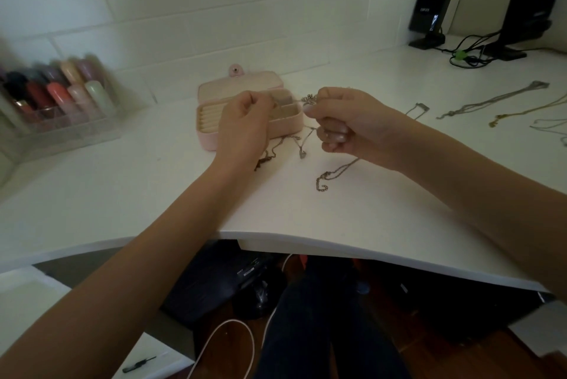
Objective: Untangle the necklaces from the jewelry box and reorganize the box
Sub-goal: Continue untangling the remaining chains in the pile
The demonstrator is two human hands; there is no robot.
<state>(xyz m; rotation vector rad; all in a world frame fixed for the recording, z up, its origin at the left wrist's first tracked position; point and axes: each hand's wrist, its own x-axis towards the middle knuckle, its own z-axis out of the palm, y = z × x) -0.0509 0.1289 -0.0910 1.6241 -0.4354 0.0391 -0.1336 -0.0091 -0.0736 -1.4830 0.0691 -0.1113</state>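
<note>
**Thin chains held over the open box, knot between two hands**

At the far left I see a clear plastic organiser of coloured tubes (61, 96), blurred, near the wall and well apart from my work. Next is the small pink jewelry box (248, 108), lid open, on the white worktop (153, 188); its cream compartments look mostly empty.

My left hand (242, 127) is curled in front of the box, its grip pinching one fine silver strand. My right hand (343, 121) is curled also, its grip closed on the knotted bunch of silver necklaces (308, 99), raised just above the box. Loose ends with small pendants (302, 151) hang down to the worktop between the hands.

I judge these chains very light, limp and slippery, and easy to kink; I would hold close to the knot and pull gently.

To the right, several necklaces already laid out straight (491, 99) lie well apart. The worktop's front edge (337, 243) is near my forearms, so the free room is ahead and rightwards. Two black speakers (435, 1) with cables stand far back.
</note>
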